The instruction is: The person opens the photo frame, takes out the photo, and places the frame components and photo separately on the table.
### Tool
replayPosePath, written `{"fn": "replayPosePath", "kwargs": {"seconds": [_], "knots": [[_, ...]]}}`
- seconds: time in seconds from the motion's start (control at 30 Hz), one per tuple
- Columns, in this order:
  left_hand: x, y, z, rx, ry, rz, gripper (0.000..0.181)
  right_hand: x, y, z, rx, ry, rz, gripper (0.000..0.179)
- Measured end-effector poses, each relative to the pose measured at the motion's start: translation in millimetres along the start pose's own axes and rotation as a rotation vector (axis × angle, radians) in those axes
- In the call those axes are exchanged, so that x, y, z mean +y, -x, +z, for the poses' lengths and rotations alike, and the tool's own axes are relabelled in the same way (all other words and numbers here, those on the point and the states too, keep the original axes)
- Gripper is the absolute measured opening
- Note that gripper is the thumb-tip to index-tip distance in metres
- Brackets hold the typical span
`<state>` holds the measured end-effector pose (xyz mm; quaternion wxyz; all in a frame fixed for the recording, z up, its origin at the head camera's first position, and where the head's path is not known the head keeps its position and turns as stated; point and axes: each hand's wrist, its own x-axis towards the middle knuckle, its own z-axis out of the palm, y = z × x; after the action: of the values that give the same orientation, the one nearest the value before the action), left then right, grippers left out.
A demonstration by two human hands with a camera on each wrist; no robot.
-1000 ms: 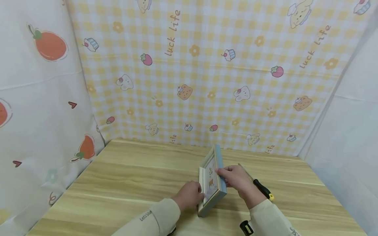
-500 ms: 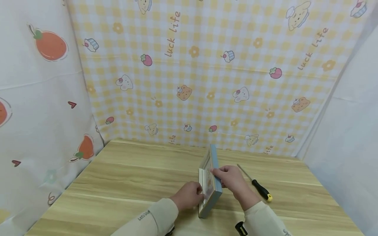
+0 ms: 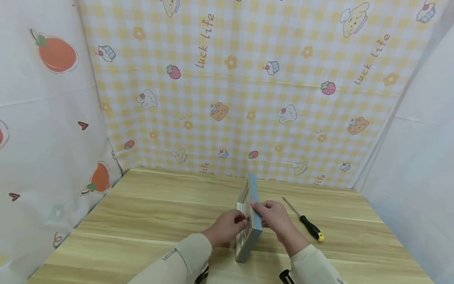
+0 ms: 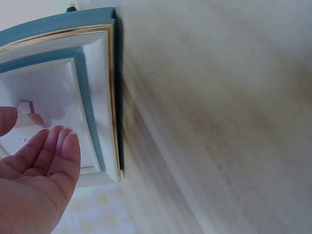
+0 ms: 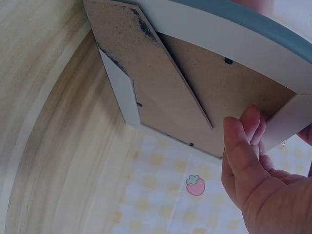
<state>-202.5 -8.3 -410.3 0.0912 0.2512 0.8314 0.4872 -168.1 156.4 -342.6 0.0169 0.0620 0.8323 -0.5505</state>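
A picture frame (image 3: 253, 189) with a blue-grey outer edge stands upright on the table, turned almost edge-on in the head view. My right hand (image 3: 276, 217) grips its right edge, thumb at the front and fingers behind. In the right wrist view, those fingers touch the brown backing board (image 5: 224, 92), where a stand leg (image 5: 146, 63) lies at an angle. My left hand (image 3: 227, 227) is at the picture side. The left wrist view shows its fingers (image 4: 63, 156) loosely bent before the picture (image 4: 53, 87), thumb apart, nothing held; whether they touch it I cannot tell.
A screwdriver (image 3: 311, 228) with a black and yellow handle lies on the wood-grain table (image 3: 159, 209), right of my right hand. A yellow checked cloth (image 3: 234, 86) hangs behind the table, with white cloth (image 3: 422, 138) at the sides.
The picture frame has turned more edge-on and shifted slightly left, with my right hand still gripping it. My left hand has moved up a little along the picture side.
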Motion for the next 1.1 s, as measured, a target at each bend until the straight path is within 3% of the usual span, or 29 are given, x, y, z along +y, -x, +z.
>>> {"fn": "replayPosePath", "kwargs": {"seconds": [0.23, 0.5, 0.87, 1.1], "knots": [[8.7, -0.9, -6.2, 0.018, 0.092, -0.035, 0.024, -0.3, 1.4, 2.3, -0.008, -0.019, -0.007, 0.037], [15.3, -2.3, -15.0, 0.05, 0.247, -0.043, 0.039, 6.8, -4.9, 8.3, -0.043, -0.153, -0.019, 0.036], [22.8, -2.2, -21.2, 0.032, 0.245, -0.071, 0.051, 14.8, -6.9, 13.2, -0.012, -0.159, -0.057, 0.025], [28.4, -0.8, -27.7, 0.04, 0.237, -0.097, 0.054, 15.7, -6.5, 16.7, -0.056, -0.181, -0.077, 0.026]]}}
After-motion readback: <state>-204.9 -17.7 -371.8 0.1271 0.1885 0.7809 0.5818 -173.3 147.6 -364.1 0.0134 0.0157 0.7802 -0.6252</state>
